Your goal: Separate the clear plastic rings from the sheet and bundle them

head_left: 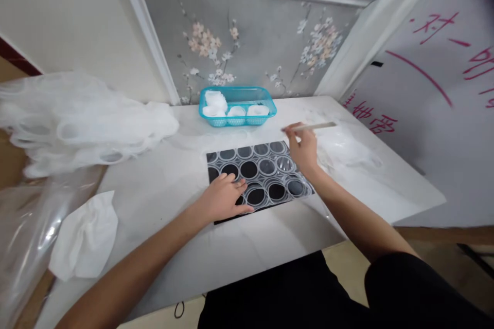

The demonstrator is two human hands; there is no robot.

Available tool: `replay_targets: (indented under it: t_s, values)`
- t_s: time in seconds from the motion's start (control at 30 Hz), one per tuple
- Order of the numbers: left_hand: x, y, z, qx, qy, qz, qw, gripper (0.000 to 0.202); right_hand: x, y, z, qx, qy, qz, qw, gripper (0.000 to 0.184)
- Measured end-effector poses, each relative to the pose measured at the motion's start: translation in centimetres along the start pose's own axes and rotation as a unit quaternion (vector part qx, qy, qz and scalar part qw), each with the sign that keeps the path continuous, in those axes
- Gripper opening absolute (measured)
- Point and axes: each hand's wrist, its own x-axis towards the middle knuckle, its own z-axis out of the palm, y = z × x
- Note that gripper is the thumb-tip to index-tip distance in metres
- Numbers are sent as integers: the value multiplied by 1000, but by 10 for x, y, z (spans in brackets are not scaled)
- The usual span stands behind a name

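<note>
Head view: from my remote seat, I see the left hand (226,196) resting flat, gripping nothing, on the left part of the ring-patterned black sheet (277,191), mid-bench (165,175). The right hand (304,145) pinches a slim pale tool (323,125) by the sheet's far right corner. I judge the step as steadying the sheet; the next move calls for careful aim.

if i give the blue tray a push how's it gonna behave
The tray likely keeps its shape, as its walls stand up by themselves. It looks light for its size, being thin and see-through. Low and wide, it would probably slide rather than tip, though the white pieces inside may shift.
</note>
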Motion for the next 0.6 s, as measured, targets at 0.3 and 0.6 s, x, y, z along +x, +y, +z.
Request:
replay_targets:
  t_s: [0.3, 0.6]
  values:
    - [40, 35, 4, 15, 56, -4, 998, 59, -79, 1, -2, 150, -246, 58, 956, 21]
    - [36, 38, 13, 46, 64, 12, 997, 59, -79, 6, 0, 164, -194, 82, 964, 20]
